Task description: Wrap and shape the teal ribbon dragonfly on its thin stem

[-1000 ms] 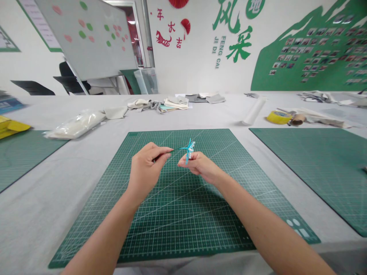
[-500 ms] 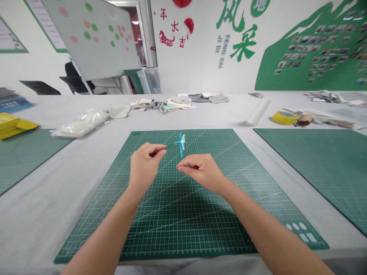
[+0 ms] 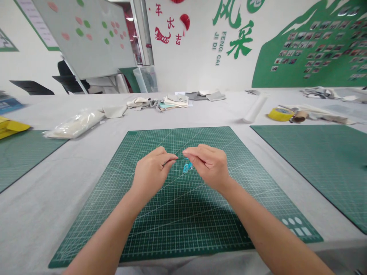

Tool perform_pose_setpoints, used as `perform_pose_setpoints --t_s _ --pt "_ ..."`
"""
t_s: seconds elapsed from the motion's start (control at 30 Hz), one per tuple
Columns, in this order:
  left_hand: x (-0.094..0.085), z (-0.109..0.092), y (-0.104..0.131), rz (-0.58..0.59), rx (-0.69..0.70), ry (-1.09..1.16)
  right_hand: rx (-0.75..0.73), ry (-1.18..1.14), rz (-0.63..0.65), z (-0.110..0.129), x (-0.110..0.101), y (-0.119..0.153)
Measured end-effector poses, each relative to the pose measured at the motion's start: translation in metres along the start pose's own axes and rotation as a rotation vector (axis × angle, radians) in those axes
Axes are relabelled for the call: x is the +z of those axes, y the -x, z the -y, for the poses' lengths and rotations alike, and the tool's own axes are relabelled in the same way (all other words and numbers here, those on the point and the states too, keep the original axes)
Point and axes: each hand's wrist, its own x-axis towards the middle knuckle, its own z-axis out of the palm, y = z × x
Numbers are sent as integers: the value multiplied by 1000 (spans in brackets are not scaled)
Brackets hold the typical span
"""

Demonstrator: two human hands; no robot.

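Both my hands are raised over the green cutting mat (image 3: 172, 225), close together. With thumb and fingertips, my left hand (image 3: 153, 170) pinches the thin dark green stem of a small artificial flower (image 3: 187, 167). My right hand (image 3: 209, 165) is closed in a pinch at the flower's end of the stem, and its fingers cover most of the bloom. A looped bright blue petal shows beneath the right fingertips. Only a short bit of stem is visible between the two hands.
More cutting mats lie left (image 3: 28, 156) and right (image 3: 315, 164). Beyond them are a clear plastic packet (image 3: 76, 124), folded fabric pieces (image 3: 174, 101), a white roll (image 3: 255, 109) and yellow tape (image 3: 281, 114). A whiteboard (image 3: 86, 42) stands behind the table.
My right hand has risen from below the flower to its stem and now hides most of the bloom. My left hand has shifted slightly right and down; the flower now points downward.
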Motion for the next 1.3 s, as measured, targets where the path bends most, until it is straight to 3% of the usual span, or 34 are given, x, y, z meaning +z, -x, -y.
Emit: perform_pose_setpoints --t_s 0.63,0.9,1.07,1.3 --pt "-2 -3 2 135 212 97 329 -133 7 -18 3 -3" --pt "-2 -4 1 126 239 179 437 -193 126 -27 1 -5" --pt "-4 -5 1 103 207 249 588 -322 219 -41 4 -5" --pt "-4 -7 -1 17 118 308 830 -698 332 -52 21 5"
